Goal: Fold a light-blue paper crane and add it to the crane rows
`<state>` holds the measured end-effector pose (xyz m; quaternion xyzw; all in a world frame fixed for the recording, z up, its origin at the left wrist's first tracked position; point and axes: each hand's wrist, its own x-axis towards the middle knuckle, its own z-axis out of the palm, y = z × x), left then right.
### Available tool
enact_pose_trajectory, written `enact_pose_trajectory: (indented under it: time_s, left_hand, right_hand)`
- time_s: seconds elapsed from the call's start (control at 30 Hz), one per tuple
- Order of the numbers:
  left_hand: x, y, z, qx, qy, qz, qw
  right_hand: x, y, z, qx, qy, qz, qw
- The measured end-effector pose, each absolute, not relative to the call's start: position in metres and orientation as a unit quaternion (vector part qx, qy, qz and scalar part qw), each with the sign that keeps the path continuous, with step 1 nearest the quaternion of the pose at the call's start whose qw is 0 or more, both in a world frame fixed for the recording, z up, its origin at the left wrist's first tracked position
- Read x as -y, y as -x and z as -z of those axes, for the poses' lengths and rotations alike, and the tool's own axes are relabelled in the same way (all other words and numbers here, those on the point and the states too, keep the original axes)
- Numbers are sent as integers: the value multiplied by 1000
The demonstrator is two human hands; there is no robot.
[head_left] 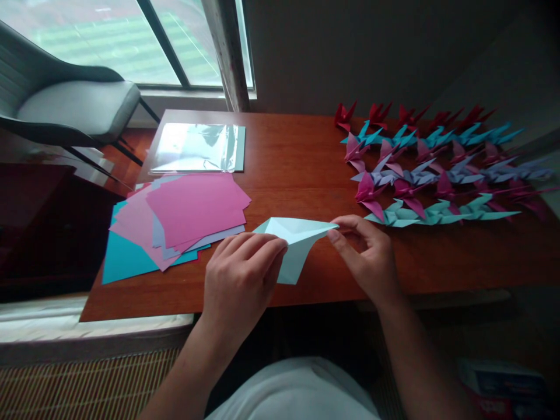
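Note:
A pale mint sheet of origami paper [295, 262], partly folded, is held between both hands above the front of the table. My left hand [242, 268] has its fingers closed on the near middle of the paper; the palm hides part of the sheet's left side. At the right, a narrow pointed tip of the paper is pinched between thumb and forefinger of my right hand [367, 251]. Just beyond that hand stands a row of mint folded paper cranes [437, 213].
Fanned coloured sheets [199, 210] cover the left of the wooden table [289, 169]. Behind them lies a clear plastic packet of paper [196, 147]. Rows of red, blue, pink, lilac and magenta cranes [420, 151] fill the right back. A chair [79, 111] stands by the window.

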<state>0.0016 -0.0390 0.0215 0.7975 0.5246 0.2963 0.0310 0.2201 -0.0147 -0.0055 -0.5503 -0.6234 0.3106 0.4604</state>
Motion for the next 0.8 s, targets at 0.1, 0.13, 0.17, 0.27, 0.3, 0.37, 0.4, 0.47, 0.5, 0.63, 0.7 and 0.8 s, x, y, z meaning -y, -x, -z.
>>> enact_pose_trajectory:
  time_s: [0.1, 0.13, 0.17, 0.27, 0.3, 0.37, 0.4, 0.47, 0.5, 0.63, 0.7, 0.8]
  left_hand:
    - [39, -3, -21, -524, -798, -297, 27]
    - [40, -4, -21, -525, -797, -297, 26]
    - [40, -4, -20, -525, -797, -297, 25]
    - [40, -6, -15, -527, -797, -295, 33]
    - [40, -7, -12, -527, -796, -295, 37]
    - [40, -7, -6, -527, -795, -297, 42]
    - [40, -8, -3, -528, -794, -297, 44]
    - [40, -8, 2, -530, -793, -296, 49]
    - [40, -8, 5, -530, -793, -295, 54]
    - [39, -10, 10, -527, -788, -310, 66]
    - [38, -10, 12, -525, -784, -325, 63]
    - [36, -12, 15, -524, -778, -342, 57]
  right_hand:
    - [14, -219, 6, 591, 562, -331, 475]
    - [14, -219, 6, 583, 566, -334, 478]
    - [14, -219, 6, 577, 569, -337, 479]
    - [14, -220, 6, 571, 576, -339, 476]
    - [15, -220, 6, 570, 578, -339, 475]
    - [15, -221, 6, 565, 583, -341, 473]
    - [15, -221, 7, 560, 585, -345, 474]
    - [14, -222, 10, 543, 585, -361, 482]
    - [14, -222, 12, 532, 582, -371, 490]
    - [12, -223, 19, 475, 567, -420, 526]
    - [11, -223, 19, 444, 560, -451, 534]
    - [12, -222, 18, 410, 548, -489, 541]
